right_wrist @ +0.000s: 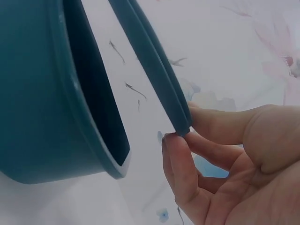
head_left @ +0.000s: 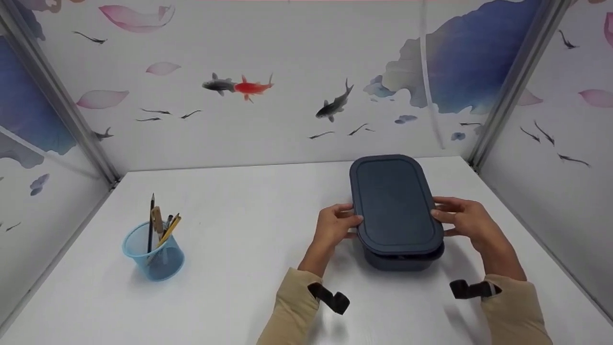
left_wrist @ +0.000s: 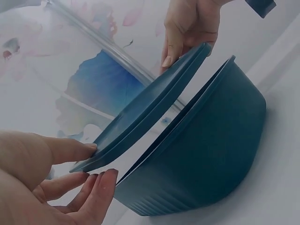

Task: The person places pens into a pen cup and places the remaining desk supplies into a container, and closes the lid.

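A dark blue lid [head_left: 395,206] with rounded corners hovers just above a matching deep box [head_left: 402,262] on the right half of the table. Both wrist views show a gap between the lid [left_wrist: 145,110] and the rim of the box [left_wrist: 201,145]. My left hand [head_left: 333,225] pinches the lid's left edge, thumb on top and fingers beneath. On the opposite edge my right hand [head_left: 467,220] pinches the lid [right_wrist: 157,65] the same way. What the box [right_wrist: 37,103] contains is hidden.
A light blue pen cup [head_left: 160,263] holding pencils and a brown-handled tool stands at the table's left. The white table [head_left: 239,230] is enclosed by panels [head_left: 268,129] printed with fish and petals, with metal posts at the corners.
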The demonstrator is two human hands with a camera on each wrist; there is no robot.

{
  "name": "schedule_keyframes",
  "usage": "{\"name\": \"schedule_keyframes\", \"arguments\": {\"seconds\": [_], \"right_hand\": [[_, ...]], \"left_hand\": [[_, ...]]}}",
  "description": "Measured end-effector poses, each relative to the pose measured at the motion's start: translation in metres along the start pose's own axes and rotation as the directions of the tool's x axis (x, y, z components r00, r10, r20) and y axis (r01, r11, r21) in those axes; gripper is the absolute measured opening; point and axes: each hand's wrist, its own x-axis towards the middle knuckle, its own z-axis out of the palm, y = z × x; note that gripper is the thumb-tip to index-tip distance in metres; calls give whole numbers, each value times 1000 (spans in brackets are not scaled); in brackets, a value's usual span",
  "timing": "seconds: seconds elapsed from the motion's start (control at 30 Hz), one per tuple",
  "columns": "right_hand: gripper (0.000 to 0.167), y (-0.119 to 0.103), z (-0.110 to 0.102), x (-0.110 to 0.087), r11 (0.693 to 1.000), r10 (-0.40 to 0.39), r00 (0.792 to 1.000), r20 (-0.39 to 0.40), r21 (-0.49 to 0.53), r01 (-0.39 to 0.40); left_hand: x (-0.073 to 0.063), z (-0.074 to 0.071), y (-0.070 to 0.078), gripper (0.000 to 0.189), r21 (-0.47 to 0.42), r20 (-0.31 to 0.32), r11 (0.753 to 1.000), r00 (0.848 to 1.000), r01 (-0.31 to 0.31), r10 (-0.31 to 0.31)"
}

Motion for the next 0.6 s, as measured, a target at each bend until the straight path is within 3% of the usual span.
{"name": "schedule_keyframes", "arguments": {"seconds": [0.3, 0.6], "right_hand": [[65, 6, 0, 0, 999, 37, 999, 1, 19, -37], [68, 3, 1, 1, 995, 79, 996, 31, -60, -77]], "left_hand": [[0, 5, -5, 41, 33, -15, 999, 1000, 6, -5], [3, 14, -12, 36, 49, -49, 999, 999, 12, -10]]}}
